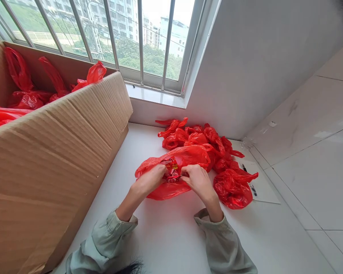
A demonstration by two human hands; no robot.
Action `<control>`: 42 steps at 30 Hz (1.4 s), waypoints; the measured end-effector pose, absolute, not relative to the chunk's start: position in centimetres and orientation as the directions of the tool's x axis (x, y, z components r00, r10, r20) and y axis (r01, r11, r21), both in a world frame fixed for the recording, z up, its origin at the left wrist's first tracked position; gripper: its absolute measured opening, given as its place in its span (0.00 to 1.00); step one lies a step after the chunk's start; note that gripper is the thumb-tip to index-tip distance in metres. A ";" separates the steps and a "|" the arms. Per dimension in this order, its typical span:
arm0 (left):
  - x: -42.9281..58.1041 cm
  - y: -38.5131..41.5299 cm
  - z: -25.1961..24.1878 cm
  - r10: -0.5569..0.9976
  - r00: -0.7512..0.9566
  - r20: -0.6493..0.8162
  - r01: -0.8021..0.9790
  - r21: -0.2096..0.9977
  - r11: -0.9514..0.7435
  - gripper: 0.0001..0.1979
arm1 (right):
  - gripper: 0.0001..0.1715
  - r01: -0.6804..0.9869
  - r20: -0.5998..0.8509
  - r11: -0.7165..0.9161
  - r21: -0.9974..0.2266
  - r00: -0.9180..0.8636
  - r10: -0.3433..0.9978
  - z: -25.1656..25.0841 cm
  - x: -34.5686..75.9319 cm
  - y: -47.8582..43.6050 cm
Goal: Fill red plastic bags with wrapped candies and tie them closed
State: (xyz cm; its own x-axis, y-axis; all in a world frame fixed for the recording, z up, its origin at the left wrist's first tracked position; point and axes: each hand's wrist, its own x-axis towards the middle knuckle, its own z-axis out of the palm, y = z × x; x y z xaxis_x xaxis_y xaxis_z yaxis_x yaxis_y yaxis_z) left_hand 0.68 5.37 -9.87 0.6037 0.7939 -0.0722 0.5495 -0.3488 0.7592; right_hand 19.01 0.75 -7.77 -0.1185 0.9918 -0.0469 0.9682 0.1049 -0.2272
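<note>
An open red plastic bag (pixel 171 193) lies on the white table in front of me, its mouth spread wide. Inside it shows a red printed packet (pixel 173 169) with yellow and white marks; whether it is one or more I cannot tell. At the packet's left side, the fingers of my left hand (pixel 153 178) are curled in and closed on its edge, fingertips partly hidden. My right hand (pixel 196 179) pinches the packet's right edge with thumb and fingers. Both wrists rest across the near rim of the bag.
Several tied red bags (pixel 196 137) are heaped against the wall, with another red bag (pixel 234 189) at the right. A large cardboard box (pixel 60 152) holding red bags stands at left. A white sheet (pixel 264 190) with a black pen (pixel 254 190) lies at right. Behind is a barred window (pixel 141 42).
</note>
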 end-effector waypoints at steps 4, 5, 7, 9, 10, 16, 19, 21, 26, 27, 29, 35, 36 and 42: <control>0.7 5.0 -7.8 0.789 0.615 0.007 0.632 0.594 -0.498 0.09 | 0.06 0.963 0.004 0.144 -0.228 -0.147 0.989 -7.2 19.1 0.1; 0.8 4.9 -7.3 0.792 0.610 0.036 0.642 0.563 -0.520 0.08 | 0.07 0.959 0.020 0.167 -0.229 -0.167 0.986 -7.1 19.0 0.0; 1.0 4.6 -6.5 0.795 0.600 0.087 0.657 0.513 -0.552 0.11 | 0.08 0.952 0.053 0.207 -0.225 -0.201 0.978 -7.0 18.9 0.0; 1.0 4.4 -6.0 0.795 0.594 0.123 0.668 0.476 -0.572 0.12 | 0.08 0.951 0.082 0.224 -0.214 -0.211 0.974 -6.8 19.0 0.1; 0.9 4.4 -5.7 0.795 0.591 0.134 0.673 0.461 -0.578 0.12 | 0.09 0.951 0.096 0.225 -0.214 -0.209 0.973 -6.7 19.0 0.1; -0.1 4.3 -4.8 0.791 0.594 0.144 0.698 0.396 -0.596 0.13 | 0.13 0.928 0.178 0.269 -0.258 -0.228 0.957 -6.4 19.8 0.1; -0.3 4.3 -4.9 0.788 0.601 0.133 0.702 0.385 -0.599 0.11 | 0.14 0.931 0.203 0.289 -0.224 -0.245 0.948 -6.5 19.9 0.0; -0.1 4.2 -5.1 0.783 0.608 0.134 0.696 0.385 -0.606 0.04 | 0.14 0.939 0.220 0.292 -0.185 -0.249 0.943 -6.6 19.8 0.0; 1.1 4.1 -5.8 0.759 0.631 0.158 0.666 0.392 -0.635 0.10 | 0.14 0.946 0.265 0.316 -0.078 -0.286 0.921 -6.4 19.5 -0.1; 1.2 4.1 -5.9 0.757 0.632 0.166 0.662 0.392 -0.639 0.09 | 0.14 0.944 0.265 0.321 -0.078 -0.291 0.919 -6.3 19.5 -0.2; 1.3 4.1 -5.9 0.748 0.637 0.186 0.650 0.392 -0.651 0.11 | 0.14 0.937 0.259 0.330 -0.115 -0.292 0.921 -6.2 19.7 -0.2; 0.9 4.3 -5.6 0.703 0.666 0.251 0.597 0.386 -0.703 0.13 | 0.13 0.914 0.213 0.306 -0.267 -0.253 0.944 -6.0 20.1 -0.2; 0.9 4.3 -5.7 0.696 0.670 0.258 0.590 0.383 -0.710 0.13 | 0.13 0.913 0.205 0.298 -0.277 -0.247 0.947 -6.0 20.1 -0.2; 0.8 4.4 -6.1 0.670 0.682 0.293 0.584 0.333 -0.740 0.10 | 0.14 0.905 0.209 0.287 -0.313 -0.230 0.951 -5.9 20.0 -0.2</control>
